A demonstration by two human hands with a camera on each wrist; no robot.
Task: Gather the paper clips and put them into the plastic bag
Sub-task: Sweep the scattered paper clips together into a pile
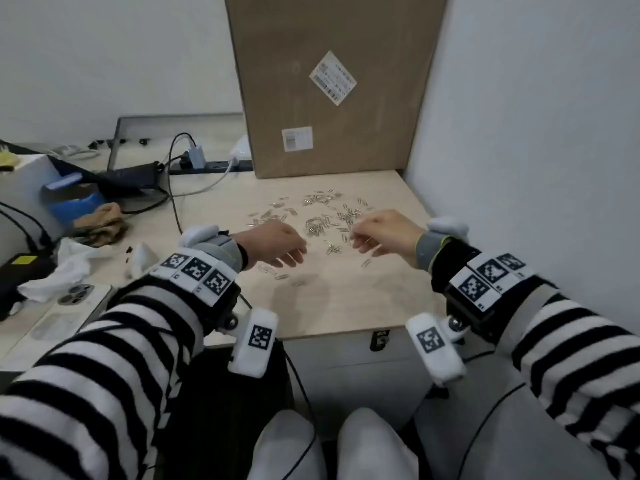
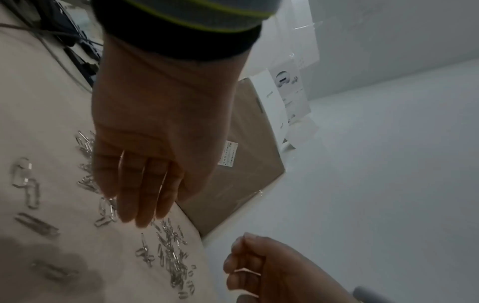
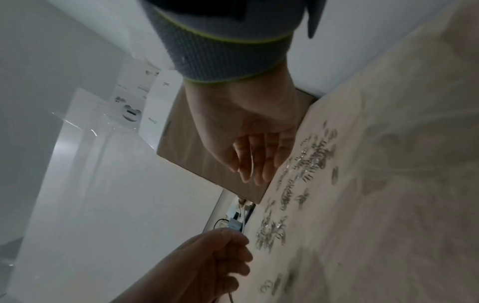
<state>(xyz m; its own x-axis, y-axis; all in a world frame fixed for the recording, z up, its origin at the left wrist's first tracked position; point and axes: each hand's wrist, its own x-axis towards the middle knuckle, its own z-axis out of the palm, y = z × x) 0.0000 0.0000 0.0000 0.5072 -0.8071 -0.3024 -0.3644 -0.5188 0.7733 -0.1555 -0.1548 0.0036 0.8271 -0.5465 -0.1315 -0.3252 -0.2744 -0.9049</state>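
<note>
The small silver metal paper clips (image 1: 320, 220) are lying scattered across the centre of the pale wooden desk (image 1: 363, 299), in front of the tall brown cardboard box (image 1: 329, 84) standing at the upper middle of the frame. The left hand (image 1: 277, 245) is hovering over the clips at centre left, fingers (image 2: 134, 194) extended and relaxed, holding nothing. The right hand (image 1: 381, 233) is hovering at centre right with fingers curled; in the left wrist view its grip (image 2: 246, 264) is pinching a single paper clip (image 2: 247, 271). A crumpled white tissue (image 1: 69, 268) is lying at the left edge.
</note>
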